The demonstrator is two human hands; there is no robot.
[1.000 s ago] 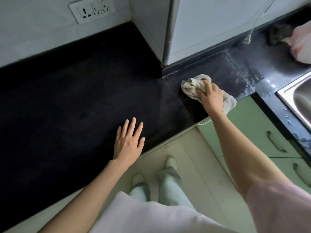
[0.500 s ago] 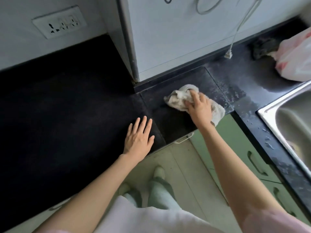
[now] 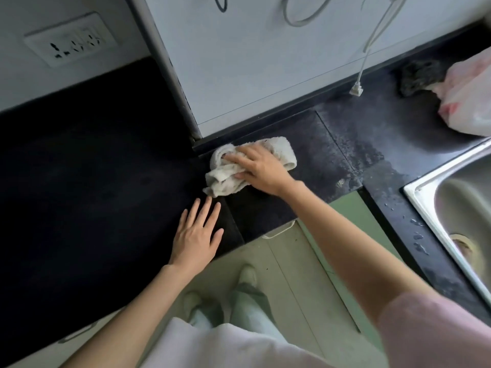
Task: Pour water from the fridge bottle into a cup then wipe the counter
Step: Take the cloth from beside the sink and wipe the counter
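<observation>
1. On the dark counter [image 3: 313, 160], near the inner corner below the white wall panel [image 3: 265, 75], the right hand [image 3: 261, 168] presses a crumpled pale cloth [image 3: 225, 176] flat, fingers curled over and gripping it.
2. Left hand [image 3: 196, 235] rests palm-down just beside the cloth, fingers spread wide and holding nothing.
3. Wiping is the step in hand — no bottle or cup is in view.
4. Next, probably sweep toward the wet streaks near the sink [image 3: 425, 197] — firm, even pressure.

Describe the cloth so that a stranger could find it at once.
Start at the steel sink on the right and follow the black counter left to the inner corner. There the right hand presses a crumpled whitish cloth, the only pale fabric on that dark surface.
</observation>
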